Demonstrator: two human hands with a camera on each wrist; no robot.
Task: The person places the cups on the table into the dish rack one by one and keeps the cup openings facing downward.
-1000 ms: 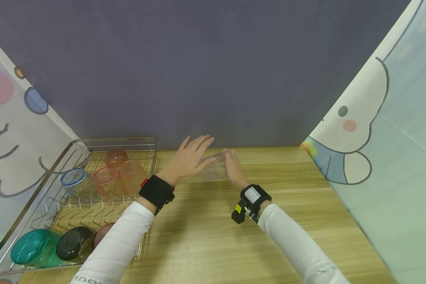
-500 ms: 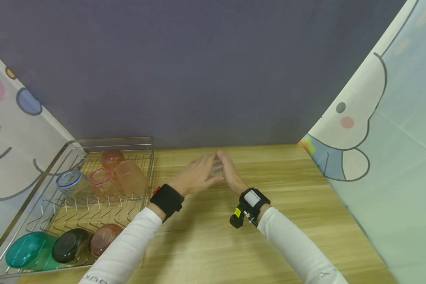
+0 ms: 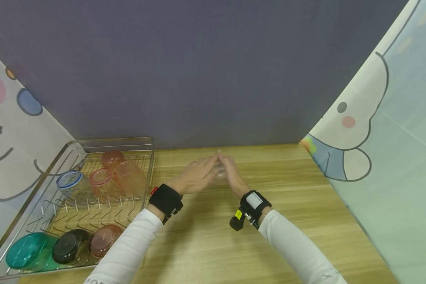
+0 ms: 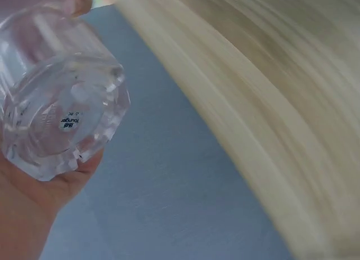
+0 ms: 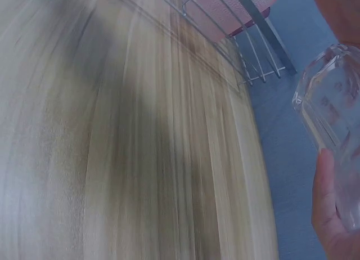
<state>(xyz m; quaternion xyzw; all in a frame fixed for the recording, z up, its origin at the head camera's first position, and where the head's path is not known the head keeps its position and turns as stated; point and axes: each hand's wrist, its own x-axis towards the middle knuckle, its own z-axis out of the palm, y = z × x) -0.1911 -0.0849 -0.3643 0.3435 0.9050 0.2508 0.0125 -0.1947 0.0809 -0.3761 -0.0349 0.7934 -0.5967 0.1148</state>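
Observation:
A clear plastic cup (image 3: 220, 172) with a faceted base is held between my two hands over the back middle of the table. My left hand (image 3: 197, 175) holds it from the left, fingers reaching along its far side. From the right, my right hand (image 3: 233, 175) grips it, and the fingertips of both hands nearly meet above it. In the left wrist view the cup's base (image 4: 62, 119) faces the camera, a small printed label on it. The right wrist view catches the cup (image 5: 332, 113) at its edge beside a thumb (image 5: 324, 195). The hands hide much of the cup.
A wire dish rack (image 3: 147, 157) stands on the wooden table (image 3: 213, 244) at the left. It holds several cups, among them a blue-rimmed one (image 3: 72, 185), an orange one (image 3: 131, 177), a teal one (image 3: 26, 250) and a black one (image 3: 69, 246). Behind is a grey wall (image 3: 206, 71).
My left hand, spread with its fingers pointing away, has come right against the cup and drawn its fingers together. The right hand has stayed about in place, with the cup now more covered.

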